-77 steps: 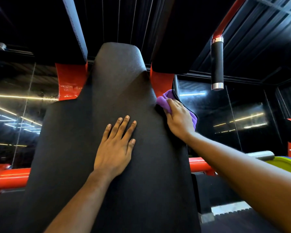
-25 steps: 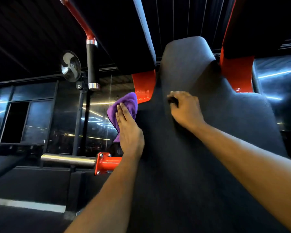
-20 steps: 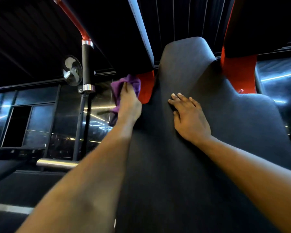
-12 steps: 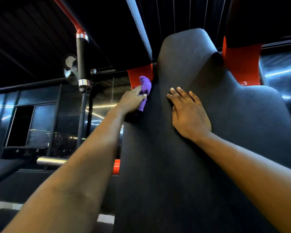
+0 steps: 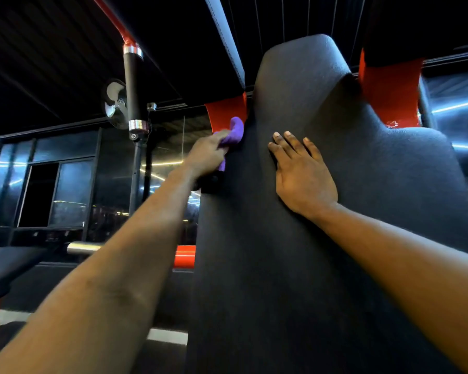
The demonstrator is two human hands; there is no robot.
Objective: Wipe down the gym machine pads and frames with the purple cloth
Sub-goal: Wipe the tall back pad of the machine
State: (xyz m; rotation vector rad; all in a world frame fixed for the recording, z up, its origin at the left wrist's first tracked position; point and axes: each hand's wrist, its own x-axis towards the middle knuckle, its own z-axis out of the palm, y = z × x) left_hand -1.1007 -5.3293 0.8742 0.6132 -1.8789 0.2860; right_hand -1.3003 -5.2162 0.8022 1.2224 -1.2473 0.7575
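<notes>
A tall black back pad (image 5: 322, 238) of the gym machine fills the middle and right of the view. My left hand (image 5: 207, 155) grips the purple cloth (image 5: 234, 133) and holds it against the pad's left edge, just below a red frame bracket (image 5: 226, 112). Part of the cloth is hidden behind my fingers and the pad's side. My right hand (image 5: 300, 174) lies flat on the front of the pad, fingers straight and pointing up.
A red arm with a black grip handle (image 5: 131, 87) hangs at upper left, a wall fan (image 5: 114, 103) behind it. A second red bracket (image 5: 389, 93) stands at upper right. Lower left hold a black bench pad (image 5: 8, 263), a chrome peg (image 5: 81, 248) and a red bar (image 5: 184, 256).
The cloth passed from my right hand to my left, and the view swung to the pad's left side. Over the last second my left hand carried the cloth up and in against that edge.
</notes>
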